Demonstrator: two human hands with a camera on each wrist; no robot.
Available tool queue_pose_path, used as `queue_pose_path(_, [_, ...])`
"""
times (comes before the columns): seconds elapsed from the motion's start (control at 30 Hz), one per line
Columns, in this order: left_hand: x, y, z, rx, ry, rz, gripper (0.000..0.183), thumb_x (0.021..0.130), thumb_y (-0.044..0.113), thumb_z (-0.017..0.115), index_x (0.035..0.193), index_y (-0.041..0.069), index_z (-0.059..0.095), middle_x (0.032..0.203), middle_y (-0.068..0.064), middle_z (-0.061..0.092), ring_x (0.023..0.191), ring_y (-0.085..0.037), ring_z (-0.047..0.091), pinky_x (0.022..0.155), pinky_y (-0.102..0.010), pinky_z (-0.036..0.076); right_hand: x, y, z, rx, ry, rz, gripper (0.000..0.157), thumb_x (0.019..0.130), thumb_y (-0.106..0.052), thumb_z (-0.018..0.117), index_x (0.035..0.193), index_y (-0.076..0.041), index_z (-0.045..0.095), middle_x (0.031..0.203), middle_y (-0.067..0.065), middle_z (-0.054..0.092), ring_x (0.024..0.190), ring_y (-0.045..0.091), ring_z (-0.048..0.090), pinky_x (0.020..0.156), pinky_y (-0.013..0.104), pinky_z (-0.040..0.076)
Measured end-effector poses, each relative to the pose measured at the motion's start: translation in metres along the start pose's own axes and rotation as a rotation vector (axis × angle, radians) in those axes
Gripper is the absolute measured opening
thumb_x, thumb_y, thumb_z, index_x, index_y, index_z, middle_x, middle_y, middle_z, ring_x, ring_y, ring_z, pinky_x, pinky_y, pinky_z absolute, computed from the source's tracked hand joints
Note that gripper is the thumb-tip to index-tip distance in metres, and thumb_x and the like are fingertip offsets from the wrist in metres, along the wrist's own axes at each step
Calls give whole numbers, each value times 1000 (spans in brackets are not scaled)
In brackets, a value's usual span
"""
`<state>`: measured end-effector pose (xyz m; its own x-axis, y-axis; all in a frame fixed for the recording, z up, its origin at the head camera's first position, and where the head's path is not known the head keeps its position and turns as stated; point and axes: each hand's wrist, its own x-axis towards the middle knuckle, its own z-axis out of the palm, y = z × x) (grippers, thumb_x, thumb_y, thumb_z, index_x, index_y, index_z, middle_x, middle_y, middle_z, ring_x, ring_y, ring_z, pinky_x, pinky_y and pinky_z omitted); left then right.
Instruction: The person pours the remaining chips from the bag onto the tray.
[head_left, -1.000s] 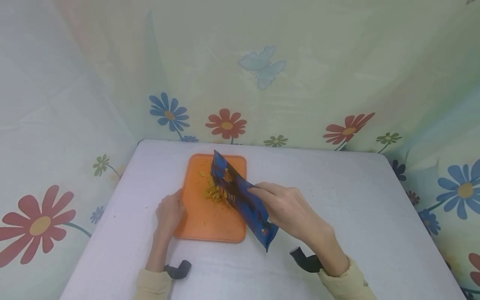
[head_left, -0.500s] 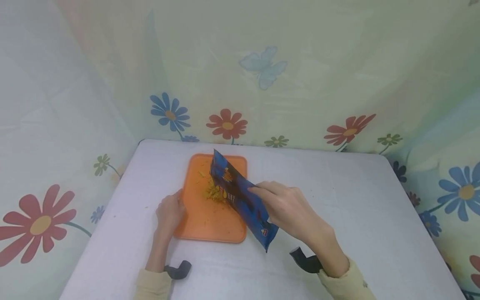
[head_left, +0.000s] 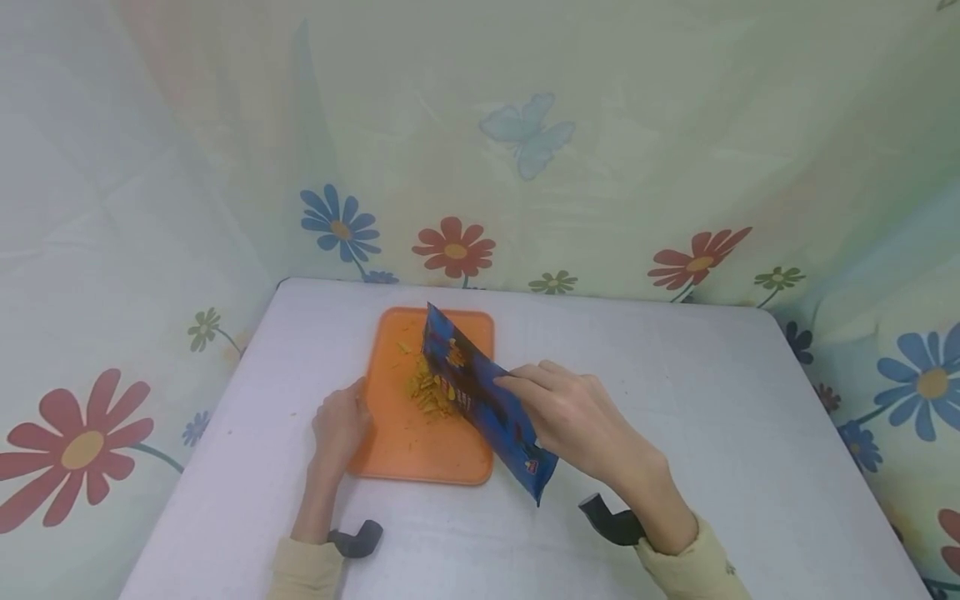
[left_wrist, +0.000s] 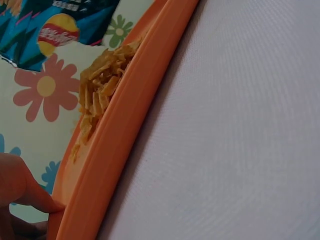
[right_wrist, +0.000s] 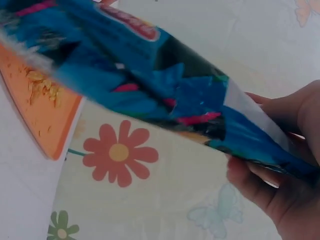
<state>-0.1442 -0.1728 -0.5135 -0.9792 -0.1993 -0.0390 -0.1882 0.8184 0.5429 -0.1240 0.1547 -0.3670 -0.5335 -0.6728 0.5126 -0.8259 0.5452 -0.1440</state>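
Note:
My right hand [head_left: 573, 412] grips a blue chip bag [head_left: 483, 379] by its upper edge. The bag slants over the orange tray [head_left: 420, 454], its far end low above a heap of yellow potato chip pieces [head_left: 429, 398]. In the right wrist view, fingers and thumb close around the bag's end [right_wrist: 200, 102]. At the tray's left side, my left hand [head_left: 339, 425] pinches the rim; the left wrist view shows a fingertip [left_wrist: 47, 200] on that rim. There the chip pieces [left_wrist: 105, 77] stand above the tray wall [left_wrist: 115, 130]. The bag's opening is hidden.
The tray lies on a table with a white cloth [head_left: 645, 375], left of its middle. A flower-patterned curtain [head_left: 600, 183] closes off the back and sides. Dark curved wrist mounts [head_left: 611, 521] jut out from both wrists.
The heap of chip pieces shows larger and spreads a little nearer along the bag. The bag has shifted very slightly in my right hand. My left hand stays at the rim.

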Motion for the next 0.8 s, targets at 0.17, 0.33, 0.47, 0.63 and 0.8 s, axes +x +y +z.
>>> queue_pose_path(0.17, [0, 1, 0, 5, 11, 5, 46, 97, 0, 51, 142, -3, 58, 75, -13, 60, 53, -17, 43, 51, -29, 36, 1, -1, -3, 6, -3, -3, 39, 78, 10, 79, 114, -6, 76, 106, 7, 76, 94, 20, 73, 61, 25, 57])
queue_pose_path(0.33, [0, 0, 0, -3, 2, -3, 47, 95, -1, 51, 142, -2, 58, 70, -10, 55, 52, -16, 41, 50, -29, 35, 1, 0, -4, 2, -33, 15, 37, 79, 10, 78, 113, -5, 76, 103, 7, 76, 90, 19, 73, 64, 26, 59])
queue_pose_path(0.47, [0, -1, 1, 6, 4, -2, 47, 95, -1, 53, 142, -2, 58, 72, -10, 56, 54, -17, 42, 51, -29, 35, 1, 0, -5, -5, -52, 28, 37, 79, 10, 79, 113, -4, 76, 103, 7, 76, 89, 19, 73, 67, 27, 59])
queue_pose_path(0.63, [1, -2, 2, 14, 22, 21, 44, 97, -1, 53, 141, -3, 58, 81, -17, 65, 56, -18, 45, 51, -29, 37, 4, 0, -10, 15, -32, 38, 39, 79, 8, 80, 116, -5, 75, 106, 7, 76, 92, 20, 73, 71, 29, 61])
queue_pose_path(0.8, [1, -4, 4, 7, 25, 31, 43, 98, 0, 52, 141, -4, 58, 76, -15, 64, 52, -16, 44, 49, -28, 37, 5, 1, -10, 41, 1, 25, 41, 79, 8, 81, 117, -5, 74, 107, 8, 76, 94, 21, 73, 72, 30, 61])
